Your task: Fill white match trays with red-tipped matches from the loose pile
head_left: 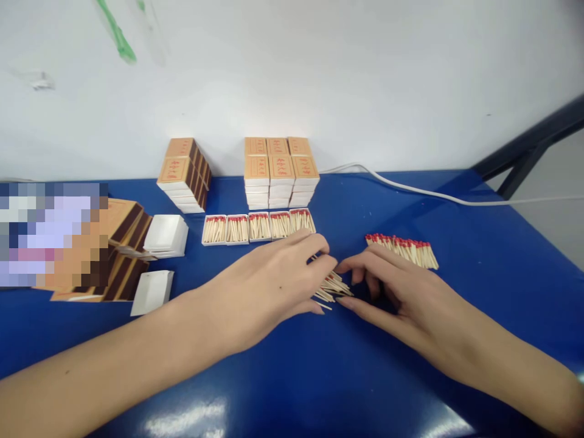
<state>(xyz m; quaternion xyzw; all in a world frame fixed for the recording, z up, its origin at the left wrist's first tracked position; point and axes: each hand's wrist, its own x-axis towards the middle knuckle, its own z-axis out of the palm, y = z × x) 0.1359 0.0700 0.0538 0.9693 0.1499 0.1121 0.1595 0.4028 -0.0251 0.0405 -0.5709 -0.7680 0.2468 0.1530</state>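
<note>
A loose bunch of matches lies on the blue table between my two hands, with its heads mostly hidden. My left hand curls over the bunch from the left, fingers bent and thumb low at its near side. From the right, my right hand pinches in with bent fingers, index and thumb tips at the stick ends. Behind my left hand stands a row of several white trays filled with red-headed matches. Another heap of matches lies just beyond my right hand.
Stacked matchboxes stand by the wall, with another stack to their left. Empty white trays and brown box sleeves lie at the left. A white cable runs along the back right, near a dark metal frame.
</note>
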